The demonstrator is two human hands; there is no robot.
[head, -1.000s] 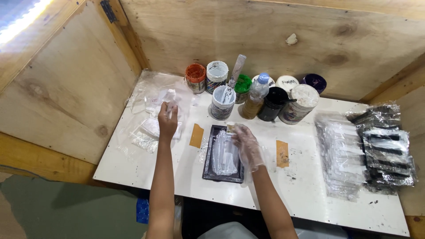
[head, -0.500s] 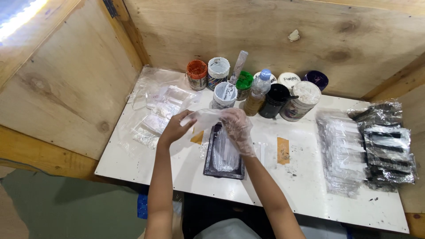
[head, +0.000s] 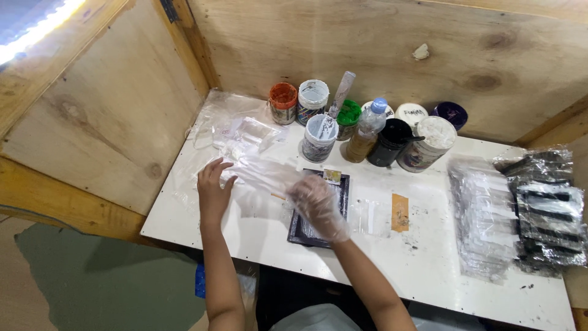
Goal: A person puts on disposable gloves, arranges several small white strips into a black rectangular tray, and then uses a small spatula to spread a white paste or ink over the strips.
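My bare left hand [head: 212, 190] holds the left end of a clear plastic bag [head: 260, 173] just above the white table [head: 429, 257]. My right hand [head: 318, 205], in a thin clear glove, grips the bag's right end over a black rectangular frame [head: 320, 211] lying flat on the table. The bag is stretched between both hands. A small yellow piece [head: 332, 176] sits at the frame's far edge.
Paint pots [head: 283, 103] and jars, a plastic bottle [head: 365, 130] and a tub with a stick [head: 320, 136] line the back wall. Loose clear bags [head: 242, 132] lie at far left. Stacks of bagged items [head: 487, 214] and dark packets [head: 548, 211] fill the right side. An orange tape strip [head: 400, 212] lies near the frame.
My left hand picked a clear bag from the far-left pile and brought it toward me. My right hand rose from the frame, took the other end, and both lowered it.
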